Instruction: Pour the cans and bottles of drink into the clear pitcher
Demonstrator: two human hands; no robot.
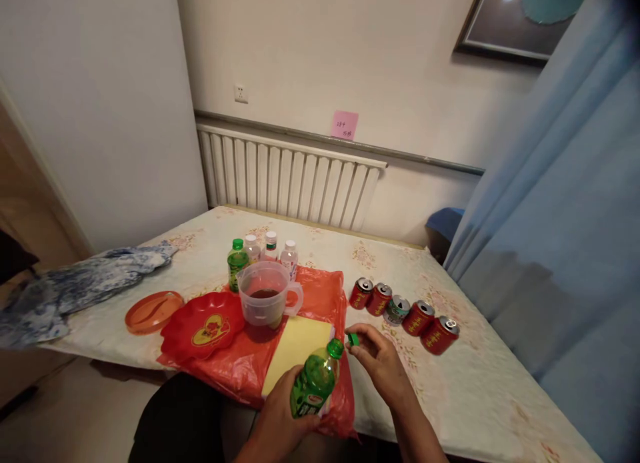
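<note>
My left hand is wrapped round the body of a green-labelled plastic bottle, which tilts to the right with its mouth uncovered. Close by its neck, my right hand pinches a green bottle cap between thumb and fingers, apart from the bottle. Below and behind the bottle lies a yellow pad of paper on a red plastic bag. A clear measuring jug with dark liquid in it stands past the pad, its handle toward the right.
Several drink cans stand in a row on the right. A green-capped bottle and white-capped bottles stand behind the jug. Left are a red scalloped plate, an orange lid and blue-white cloth. A blue curtain hangs right.
</note>
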